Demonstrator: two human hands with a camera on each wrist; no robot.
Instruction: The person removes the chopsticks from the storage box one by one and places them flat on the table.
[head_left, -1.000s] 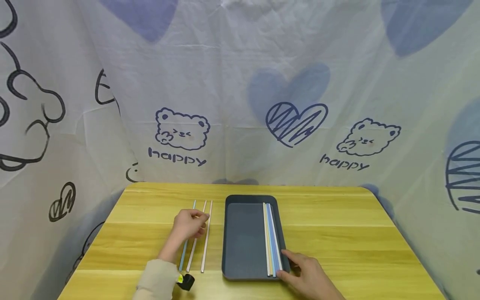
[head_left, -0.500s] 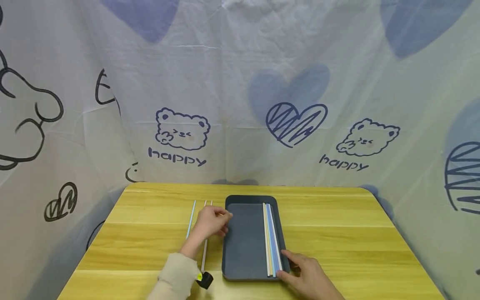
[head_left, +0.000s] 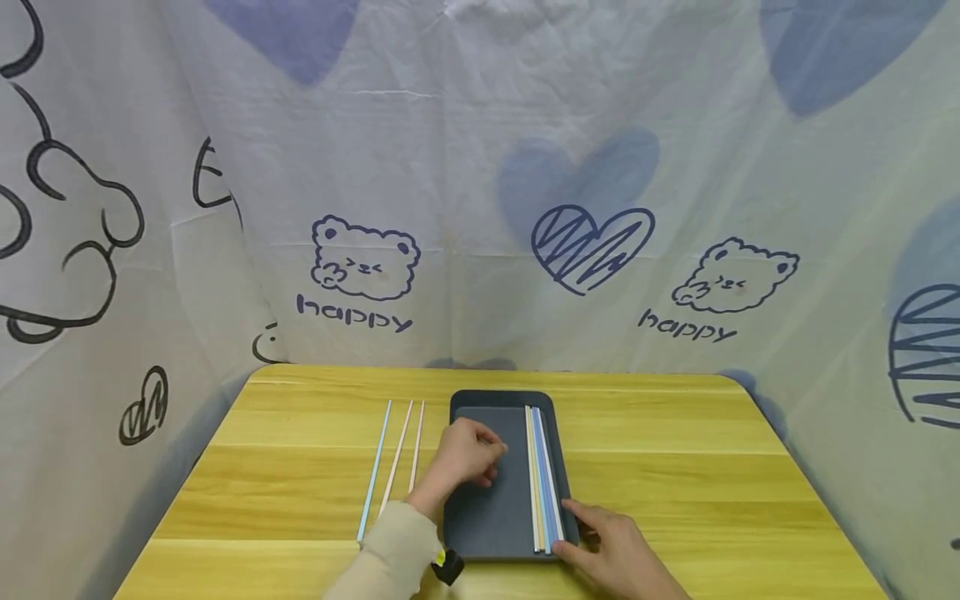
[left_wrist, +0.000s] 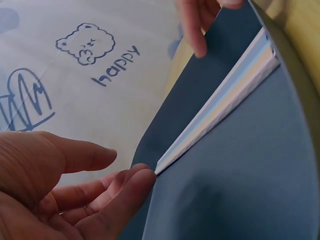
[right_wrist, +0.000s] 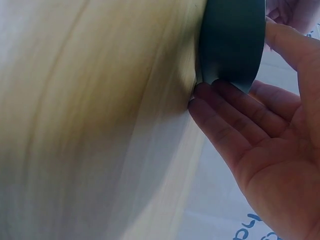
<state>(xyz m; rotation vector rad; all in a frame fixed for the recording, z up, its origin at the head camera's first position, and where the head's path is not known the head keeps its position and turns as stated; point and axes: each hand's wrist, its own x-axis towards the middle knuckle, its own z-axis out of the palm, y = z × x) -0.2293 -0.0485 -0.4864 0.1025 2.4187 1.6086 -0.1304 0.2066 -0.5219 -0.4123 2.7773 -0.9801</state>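
A dark grey tray [head_left: 487, 525] stands on the table. Along its right side lie several thin sticks [head_left: 542, 483] in white, yellow and blue, side by side. My left hand [head_left: 468, 454] is over the tray's left half, nothing held. In the left wrist view, the left hand's thumb and fingers [left_wrist: 137, 187] are apart, fingertips overlapping the near end of the stick bundle [left_wrist: 220, 100]. My right hand [head_left: 611, 546] grips the tray's front right corner. In the right wrist view, its fingers [right_wrist: 225, 115] press the outer wall and its thumb reaches over the rim.
Left of the tray, one blue stick [head_left: 373, 475] and two pale pinkish sticks lie apart on the wooden table [head_left: 675, 433]; the left sleeve [head_left: 393, 550] covers the near ends of the pinkish ones. A printed cloth [head_left: 465, 167] hangs behind the table.
My left hand has moved right, from above the loose sticks to over the tray, still holding nothing. The right hand, tray and sticks have stayed in place.
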